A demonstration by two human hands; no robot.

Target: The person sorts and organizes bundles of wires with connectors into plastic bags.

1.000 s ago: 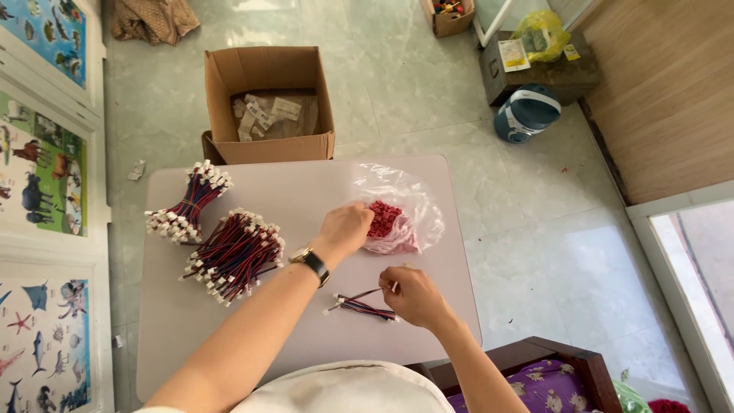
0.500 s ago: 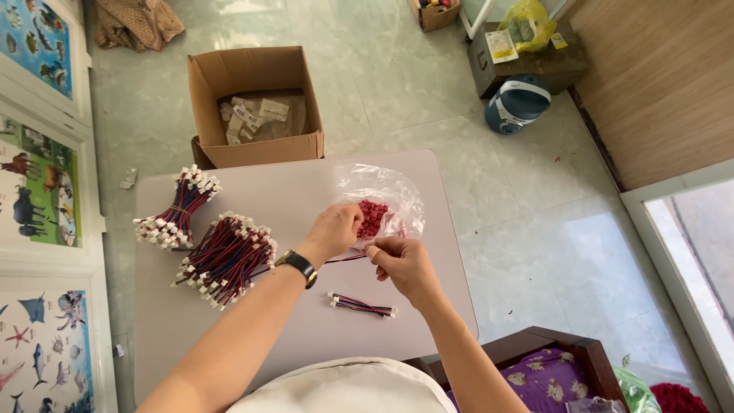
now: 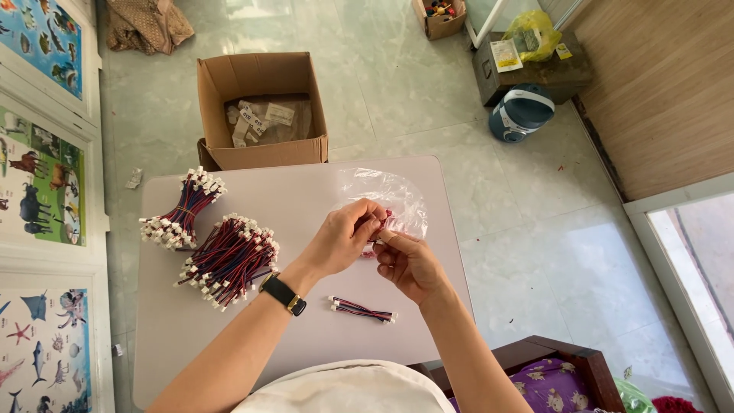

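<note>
My left hand [image 3: 345, 235], with a black wristwatch on its wrist, and my right hand [image 3: 409, 264] meet above the middle of the white table [image 3: 306, 191]. Both pinch a small red and white wire piece at the mouth of a clear plastic bag [image 3: 386, 195]. The bag's red contents are mostly hidden behind my fingers. A small bunch of red, blue and black wires with white plugs [image 3: 362, 309] lies on the table just below my right hand. Two large tied bundles of the same wires [image 3: 229, 260] [image 3: 182, 210] lie to the left.
An open cardboard box [image 3: 264, 107] with packets inside stands on the tiled floor beyond the table. Picture boards [image 3: 38, 176] lean along the left. A blue and white pot [image 3: 522, 111] and a dark crate sit at the back right. A wooden chair [image 3: 550, 367] is at the lower right.
My right hand has left the small wire bunch on the table and risen to the bag. Both hands now work at the bag's mouth, and the view has shifted slightly.
</note>
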